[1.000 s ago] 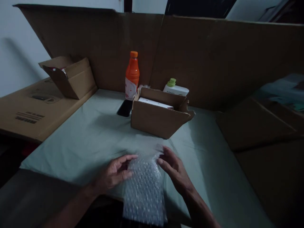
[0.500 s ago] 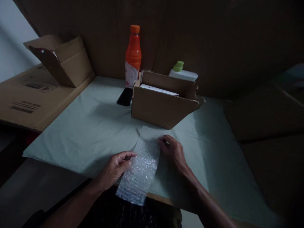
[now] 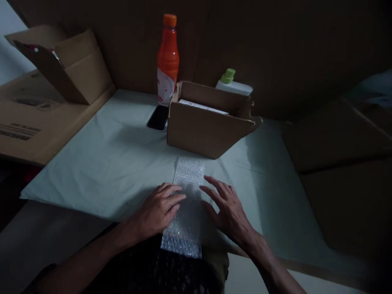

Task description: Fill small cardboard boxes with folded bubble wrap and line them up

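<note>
A clear strip of bubble wrap lies lengthwise at the front of the surface, which is covered in pale green cloth, its near end reaching past the front edge. The left hand rests over the strip's left edge, fingers loosely curved and slightly apart; the right hand is at the right edge — fingers spread, clamped on nothing. Just beyond the far end stands an open brown cardboard box with a flat white item inside. Beside its left end lies a black rectangular phone; behind are an upright orange bottle with a white label and a white bottle with a green cap.
</note>
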`<state>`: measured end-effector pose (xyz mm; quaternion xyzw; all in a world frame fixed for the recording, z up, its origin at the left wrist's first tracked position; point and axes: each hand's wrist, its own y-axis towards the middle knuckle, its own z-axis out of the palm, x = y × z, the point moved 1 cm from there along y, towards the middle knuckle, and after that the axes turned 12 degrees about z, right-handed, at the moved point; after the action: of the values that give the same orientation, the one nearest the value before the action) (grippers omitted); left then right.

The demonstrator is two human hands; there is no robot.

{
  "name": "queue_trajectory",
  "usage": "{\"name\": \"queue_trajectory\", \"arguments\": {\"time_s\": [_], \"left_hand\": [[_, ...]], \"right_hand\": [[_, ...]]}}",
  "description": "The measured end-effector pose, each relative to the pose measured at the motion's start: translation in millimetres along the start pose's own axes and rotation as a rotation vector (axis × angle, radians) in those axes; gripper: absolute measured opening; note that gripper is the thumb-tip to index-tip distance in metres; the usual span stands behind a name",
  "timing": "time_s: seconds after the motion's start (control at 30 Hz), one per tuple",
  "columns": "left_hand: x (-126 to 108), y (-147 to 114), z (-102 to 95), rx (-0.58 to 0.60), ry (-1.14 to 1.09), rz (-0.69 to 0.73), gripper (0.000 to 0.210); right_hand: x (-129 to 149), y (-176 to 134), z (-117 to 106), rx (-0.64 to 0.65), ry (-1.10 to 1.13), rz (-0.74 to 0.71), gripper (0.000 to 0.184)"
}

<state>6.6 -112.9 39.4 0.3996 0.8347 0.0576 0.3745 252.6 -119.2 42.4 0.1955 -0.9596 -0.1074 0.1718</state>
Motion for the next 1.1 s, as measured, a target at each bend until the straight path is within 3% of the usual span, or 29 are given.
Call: {"name": "queue_trajectory", "arguments": {"time_s": [0.13,0.23,0.4,0.57,0.7,0.87,1.1], "left_hand": [[-1,-6,-3.3,0.089,-0.117,0.096,0.034],[2,-19,-0.2,0.125,-0.178,0.079,0.039],[4,-28,1.1,0.116,-0.205,-0.034,0.034],[-6,-30,-14.5,0.062,-0.472,-0.203,0.048],[-5,-25,4.0,-0.128,-0.239,-0.331,0.045],[10,-12,30.3,-0.204,0.116,-0.214,0.041],[15,-8,33.2,-0.159,0.251,-0.129,0.042]], "right_hand": [[21,-48,-15,0.23,0.049,-0.121,0.049],[32,-84,-6,0.269,-0.001,-0.144,0.057],[47,-86,20,0.023,0.103,-0.106,0.03],[48,-50,24,-0.16,0.328,0.128,0.017],[40,-30,38,-0.249,0.182,0.188,0.009],[33,-35,39,-0.375,0.033,0.235,0.024],[44,-46,26,-0.036,0.102,0.089,0.033]]}}
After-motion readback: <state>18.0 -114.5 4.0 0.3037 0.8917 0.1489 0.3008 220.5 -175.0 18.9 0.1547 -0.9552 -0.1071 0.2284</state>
